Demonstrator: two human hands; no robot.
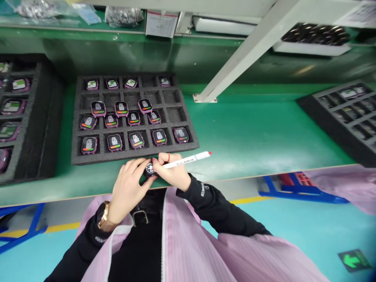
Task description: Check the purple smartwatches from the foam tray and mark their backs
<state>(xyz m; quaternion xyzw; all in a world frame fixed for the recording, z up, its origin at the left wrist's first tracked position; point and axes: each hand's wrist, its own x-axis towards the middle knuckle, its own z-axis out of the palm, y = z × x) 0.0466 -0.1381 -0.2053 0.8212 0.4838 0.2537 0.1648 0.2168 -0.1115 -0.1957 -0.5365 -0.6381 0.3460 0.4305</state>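
Near the front edge of the green bench, my left hand (129, 181) grips a smartwatch body (150, 169) between thumb and fingers; its screen is lit with a dial face. My right hand (173, 172) is closed around a white pen (188, 159) with a red end, which points up to the right. The right fingertips also touch the watch, and they hide the pen's other end. Just beyond both hands lies a black foam tray (135, 155) with several purple-framed watch bodies (136, 140), their screens lit. Some sit in compartments, others rest across the dividers.
Stacked foam trays (47, 117) with more watches stand at the left. Another foam tray (326, 113) lies at the right end of the bench (249, 129). A white metal post (235, 55) rises behind. The shelf above holds plastic bags (123, 16) and a box (161, 24).
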